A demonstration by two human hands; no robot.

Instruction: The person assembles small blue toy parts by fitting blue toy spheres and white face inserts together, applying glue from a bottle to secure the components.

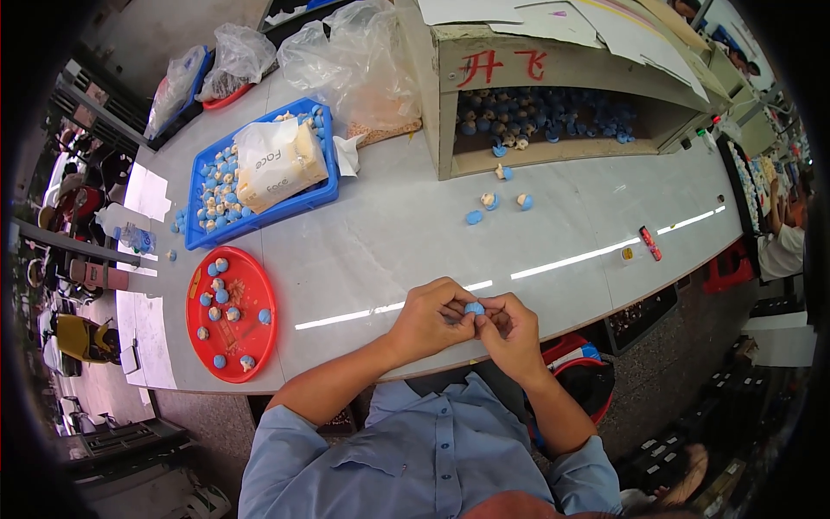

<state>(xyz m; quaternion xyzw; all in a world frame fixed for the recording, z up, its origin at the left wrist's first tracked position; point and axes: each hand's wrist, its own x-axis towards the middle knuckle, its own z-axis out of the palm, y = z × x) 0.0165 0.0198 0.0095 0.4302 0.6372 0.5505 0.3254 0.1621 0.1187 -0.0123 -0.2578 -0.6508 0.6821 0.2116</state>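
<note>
Near the table's front edge, my left hand (pixel 430 321) and my right hand (pixel 511 333) meet, the fingertips of both pinched round one small blue piece (pixel 474 308). It looks like the small blue-and-cream figure parts lying about, but the fingers cover much of it. To the left rests a round red tray (pixel 266 346) with several of these blue-and-cream pieces spread over it. Beyond my hands a few loose pieces (pixel 489 201) lie on the grey table (pixel 372 233), in front of a wooden shelf box (pixel 445 130) that holds a heap of them.
A blue crate (pixel 259 232) full of pieces, with a tissue pack (pixel 281 164) on top, stands at the back left. Behind it are clear plastic bags (pixel 359 65). A red lighter-like stick (pixel 650 243) and a small yellowish round item (pixel 627 253) lie at right. A plastic bottle (pixel 136 238) is far left.
</note>
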